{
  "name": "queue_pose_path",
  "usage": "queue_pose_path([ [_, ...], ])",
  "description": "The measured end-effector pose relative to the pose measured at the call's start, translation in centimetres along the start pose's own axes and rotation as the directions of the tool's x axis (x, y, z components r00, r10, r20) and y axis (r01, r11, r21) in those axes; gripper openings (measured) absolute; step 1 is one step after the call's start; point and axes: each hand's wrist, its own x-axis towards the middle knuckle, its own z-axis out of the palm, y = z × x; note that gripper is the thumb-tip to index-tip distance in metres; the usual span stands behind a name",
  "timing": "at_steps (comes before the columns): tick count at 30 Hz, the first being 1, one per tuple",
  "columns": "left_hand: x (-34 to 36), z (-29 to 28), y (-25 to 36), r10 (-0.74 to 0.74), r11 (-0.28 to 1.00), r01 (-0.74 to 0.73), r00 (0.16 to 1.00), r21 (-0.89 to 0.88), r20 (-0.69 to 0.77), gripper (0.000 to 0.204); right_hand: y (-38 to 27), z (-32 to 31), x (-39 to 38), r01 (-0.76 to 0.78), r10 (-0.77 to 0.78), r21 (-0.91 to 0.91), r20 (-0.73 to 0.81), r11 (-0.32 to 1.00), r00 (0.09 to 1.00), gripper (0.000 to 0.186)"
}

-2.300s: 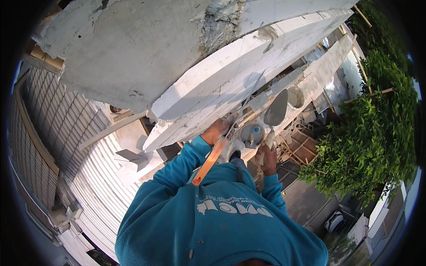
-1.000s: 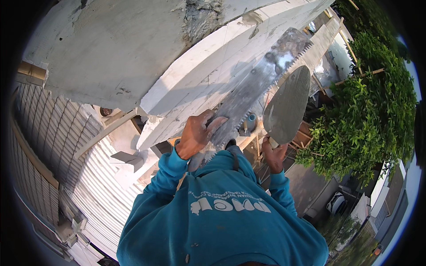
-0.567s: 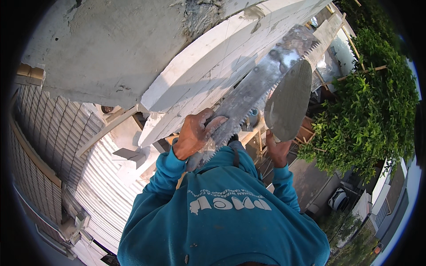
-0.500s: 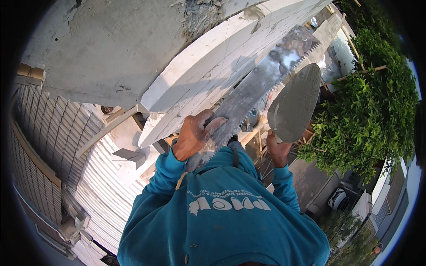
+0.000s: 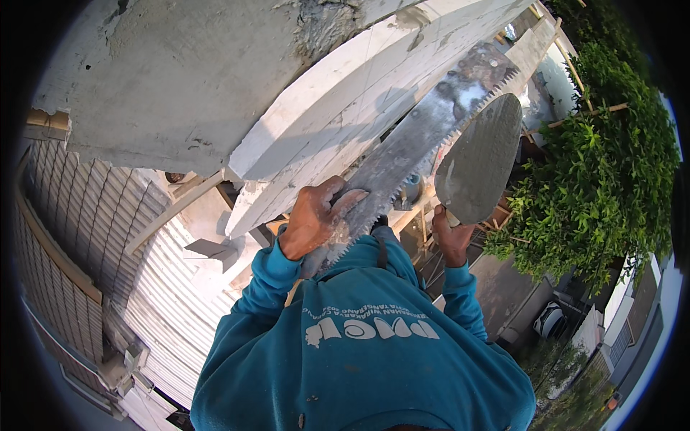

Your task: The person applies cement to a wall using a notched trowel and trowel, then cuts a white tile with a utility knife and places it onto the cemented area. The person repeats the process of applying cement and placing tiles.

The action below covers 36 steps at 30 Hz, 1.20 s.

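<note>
At the centre of the frame, a person in a teal sweatshirt (image 5: 345,391), seen from above, holds two tools, one in each hand, with the hands well apart from each other. On the left of centre, the left hand (image 5: 315,221) is clamped on the lower end of a long hand saw (image 5: 424,133), its thumb lying across the metal; the blade slants up toward the upper right, stained and whitish, its coarse teeth along the lower right edge. Right of centre, the right hand (image 5: 453,238) is wrapped around the handle of a trowel (image 5: 478,161), whose broad, dull grey blade stands above the fist, tip toward the top, just beside the saw's teeth. Between the two tools, a round grey bucket (image 5: 412,194) shows only in part; a bit of blue is visible at it, but the rest of its contents cannot be made out. Across the chest, near the bottom centre, runs white printed lettering (image 5: 384,330), large rounded letters with smaller lines above them, all upside down in this view. Filling the upper left is a rough grey concrete surface (image 5: 187,93), bordered by a pale, curved wall edge (image 5: 323,108). At left lies a ribbed roof (image 5: 154,305); at right, a leafy tree (image 5: 593,179).
</note>
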Motion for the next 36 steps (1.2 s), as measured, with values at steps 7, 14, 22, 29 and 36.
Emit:
queue_pose_path([
  [7,0.1,-0.1,-0.3,-0.009,0.999,0.008,1.000,0.048,0.018,0.025,-0.7,0.5,-0.1,0.026,-0.026,-0.017,0.018,1.000,1.000,0.031],
  [14,0.1,-0.4,-0.2,-0.028,0.995,0.026,0.999,0.091,0.024,0.024,-1.6,0.1,0.3,0.083,-0.081,-0.076,0.029,0.994,0.996,0.031],
  [22,0.2,-0.3,-0.4,-0.069,0.998,0.068,0.995,0.006,0.072,0.028,-0.8,-0.3,0.5,-0.030,0.033,-0.067,0.041,0.997,0.999,0.032],
  [29,0.1,-0.3,-1.9,-0.090,0.959,0.131,0.981,-0.250,0.170,0.016,-0.9,0.1,1.1,-0.020,0.024,-0.082,0.051,0.996,0.998,0.034],
  [36,-0.5,0.2,-2.2,0.080,0.997,-0.080,0.996,-0.002,0.031,0.038,-0.6,0.2,0.5,-0.024,0.028,-0.038,0.115,0.999,0.993,0.024],
])
